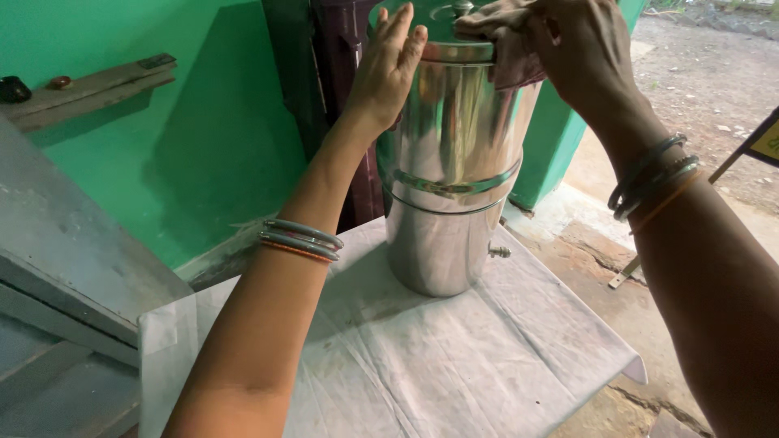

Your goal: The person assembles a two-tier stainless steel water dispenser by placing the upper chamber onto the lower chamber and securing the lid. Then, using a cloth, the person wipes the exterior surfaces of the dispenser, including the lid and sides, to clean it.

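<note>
Left hand (pixel 388 69): palm flat against the upper side of the steel water container (pixel 450 170), fingers (pixel 399 28) straight and close together, tips reaching the edge of the lid (pixel 442 32). Not gripping, only pressed on.

Right hand (pixel 580 53): fingers bunched and clamped on a brownish cloth (pixel 503 36), which lies on the lid just beside the left fingertips and hangs partly down the container's side.

Container: tall, polished, two stacked sections with a band at the join, below both hands. Small tap (pixel 497 251) near the base, on the side under the right fingers. Lid on; contents cannot be seen. It stands upright on a bench (pixel 454 365) covered with a thin white sheet.

Sign: corner of a yellow, dark-edged board (pixel 767 139), well to the right of the right wrist; mostly cut off by the frame.

Bangles (pixel 302 239) on the left forearm.

Green wall (pixel 203 138) left of the left fingers, with a wooden ledge (pixel 89 89).
</note>
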